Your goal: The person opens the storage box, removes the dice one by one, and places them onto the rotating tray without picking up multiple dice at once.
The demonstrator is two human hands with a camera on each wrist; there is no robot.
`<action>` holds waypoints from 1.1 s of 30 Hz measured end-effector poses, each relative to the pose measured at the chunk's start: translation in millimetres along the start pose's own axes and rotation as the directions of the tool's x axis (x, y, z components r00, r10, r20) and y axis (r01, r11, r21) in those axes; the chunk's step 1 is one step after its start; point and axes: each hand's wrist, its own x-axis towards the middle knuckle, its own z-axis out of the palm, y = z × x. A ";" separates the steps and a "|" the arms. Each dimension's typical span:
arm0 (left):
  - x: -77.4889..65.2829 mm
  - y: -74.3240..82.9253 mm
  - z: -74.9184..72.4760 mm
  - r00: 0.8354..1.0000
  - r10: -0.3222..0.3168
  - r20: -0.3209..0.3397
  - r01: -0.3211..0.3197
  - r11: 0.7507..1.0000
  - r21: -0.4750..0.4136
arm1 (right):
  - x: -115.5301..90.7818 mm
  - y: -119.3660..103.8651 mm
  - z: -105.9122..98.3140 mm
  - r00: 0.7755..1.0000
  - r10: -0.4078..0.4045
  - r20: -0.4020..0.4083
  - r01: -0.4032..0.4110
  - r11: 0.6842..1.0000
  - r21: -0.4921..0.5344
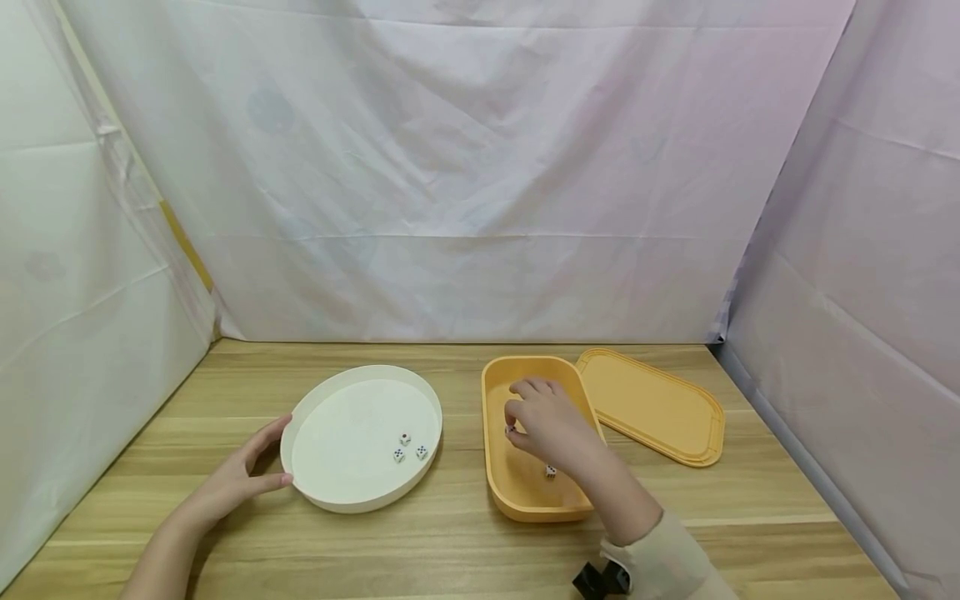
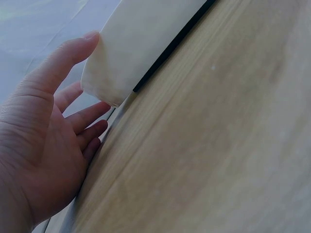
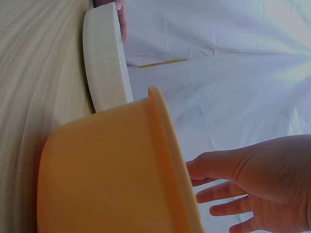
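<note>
Pale cloth (image 1: 480, 167) hangs behind our wood-grain counter (image 1: 465, 550). We see the round white tray (image 1: 337, 433) at nine o'clock of the orange bin (image 1: 517, 483), whose lid (image 1: 651, 407) lies off, between two and three o'clock of it. Three dice (image 1: 399, 456) lie in the tray, towards its three to four o'clock. Our right hand (image 1: 546, 425), in or over the bin, pinches a fourth die (image 1: 510, 428); a fifth die (image 1: 551, 472) lies near the bin's six o'clock. Our left hand (image 1: 232, 485), fingers relaxed, touches the tray's rim around eight to nine o'clock. We judge the work partway: dice sit in both containers, with one between fingertips. Whether more hide beneath the hand, or which way they travel, we cannot tell.
</note>
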 end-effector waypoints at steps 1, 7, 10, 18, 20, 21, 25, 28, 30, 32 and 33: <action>0.0 0.0 0.0 1.000 0.001 0.000 -0.001 1.000 0.001 | 1.3 -1.2 -0.6 1.000 -0.001 0.001 0.001 1.000 -0.002; 0.0 -0.6 0.0 1.000 0.011 -0.003 -0.011 1.000 0.010 | 8.8 -8.3 -3.0 1.000 -0.028 -0.004 0.028 1.000 -0.003; -0.1 -1.0 0.0 1.000 0.014 -0.005 -0.014 1.000 0.010 | 13.0 -11.9 -4.0 0.999 -0.044 -0.013 0.044 0.999 -0.012; 0.3 -1.6 -0.2 1.000 0.005 -0.006 -0.005 1.000 0.011 | 23.5 -25.3 -9.4 0.998 -0.065 -0.007 0.065 0.998 -0.012; 0.2 -1.7 -0.2 1.000 0.001 -0.006 -0.001 1.000 0.016 | 26.2 -29.1 -10.3 0.998 -0.066 -0.003 0.066 0.998 -0.015; 0.1 -1.6 -0.1 1.000 -0.001 -0.007 0.001 1.000 0.019 | 27.6 -31.1 -10.8 0.998 -0.065 0.001 0.065 0.998 -0.012; -0.4 -0.8 0.1 1.000 -0.009 -0.008 0.009 1.000 0.029 | 33.8 -38.0 -10.6 0.998 -0.067 0.021 0.067 0.998 -0.017; -0.4 0.1 0.3 1.000 -0.013 -0.011 0.013 0.999 0.034 | 38.4 -42.1 -9.1 0.997 -0.073 0.030 0.073 0.997 -0.019; -0.2 0.6 0.1 1.000 -0.014 -0.011 0.014 0.999 0.037 | 41.3 -44.6 -7.8 0.997 -0.077 0.028 0.077 0.997 -0.023; -0.2 0.8 0.0 1.000 -0.015 -0.013 0.015 0.999 0.036 | 43.7 -46.9 -6.6 0.996 -0.080 0.027 0.080 0.996 -0.027; -0.2 0.8 -0.1 1.000 -0.015 -0.013 0.016 0.999 0.037 | 44.9 -47.9 -5.5 0.996 -0.082 0.026 0.082 0.996 -0.030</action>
